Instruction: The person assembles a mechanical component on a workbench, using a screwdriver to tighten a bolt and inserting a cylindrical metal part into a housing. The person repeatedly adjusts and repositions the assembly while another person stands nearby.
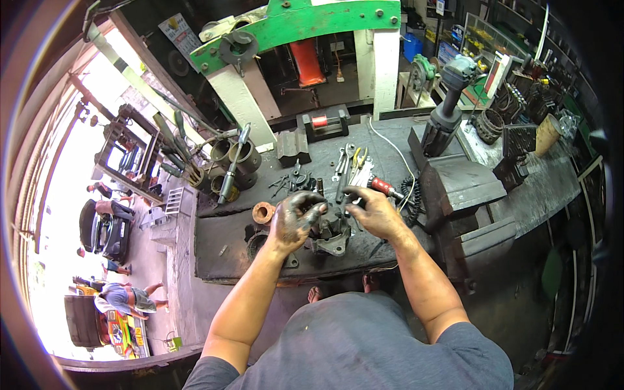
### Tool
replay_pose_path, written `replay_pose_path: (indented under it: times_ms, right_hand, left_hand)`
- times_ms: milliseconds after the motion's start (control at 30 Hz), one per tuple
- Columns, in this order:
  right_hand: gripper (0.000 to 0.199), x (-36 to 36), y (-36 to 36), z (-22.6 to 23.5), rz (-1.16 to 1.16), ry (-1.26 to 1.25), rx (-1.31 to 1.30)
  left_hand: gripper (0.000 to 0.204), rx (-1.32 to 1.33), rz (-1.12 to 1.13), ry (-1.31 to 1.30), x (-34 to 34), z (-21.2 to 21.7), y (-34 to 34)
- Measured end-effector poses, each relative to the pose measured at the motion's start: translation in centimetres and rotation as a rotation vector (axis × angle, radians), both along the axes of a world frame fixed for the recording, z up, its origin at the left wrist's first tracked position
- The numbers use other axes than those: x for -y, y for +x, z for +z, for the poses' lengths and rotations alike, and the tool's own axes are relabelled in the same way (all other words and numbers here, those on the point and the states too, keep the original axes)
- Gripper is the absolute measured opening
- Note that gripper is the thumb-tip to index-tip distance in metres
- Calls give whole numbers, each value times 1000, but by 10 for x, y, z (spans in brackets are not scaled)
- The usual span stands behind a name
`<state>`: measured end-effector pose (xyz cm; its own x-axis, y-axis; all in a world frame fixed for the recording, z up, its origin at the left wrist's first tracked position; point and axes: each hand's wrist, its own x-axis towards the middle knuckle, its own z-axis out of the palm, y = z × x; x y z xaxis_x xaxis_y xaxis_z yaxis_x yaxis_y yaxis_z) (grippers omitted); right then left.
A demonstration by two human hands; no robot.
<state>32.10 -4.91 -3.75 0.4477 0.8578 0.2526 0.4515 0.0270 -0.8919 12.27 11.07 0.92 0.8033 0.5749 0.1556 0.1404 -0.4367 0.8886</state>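
On the far left, a car (pixel 104 231) stands out in the sun. On the dark bench (pixel 221 240) a brown ring (pixel 263 212) lies just left of the greasy left hand (pixel 296 220), whose fingers curl onto a grey metal part (pixel 333 235). The right hand (pixel 376 211) has its fingers bent at the part's top; what they pinch I cannot tell. Wrenches (pixel 344 161) lie farther back, a big vise (pixel 465 208) sits right

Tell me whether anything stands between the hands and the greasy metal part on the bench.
Nothing visible does. The left hand and right hand are already at the metal part, fingers at its top.
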Motion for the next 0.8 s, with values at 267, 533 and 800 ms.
replay_pose_path:
  times_ms: [267,533,800]
  right_hand:
    - [27,-28,-22,41,395,-149,-254]
    - [18,-33,-21,30,208,-160,-42]
    - [20,-35,-27,15,100,-30,297]
  left_hand:
    - [22,-37,3,-223,-2,-9,-24]
    - [38,98,91,47,11,-26,-25]
    - [64,-3,204,-83,11,-48,-7]
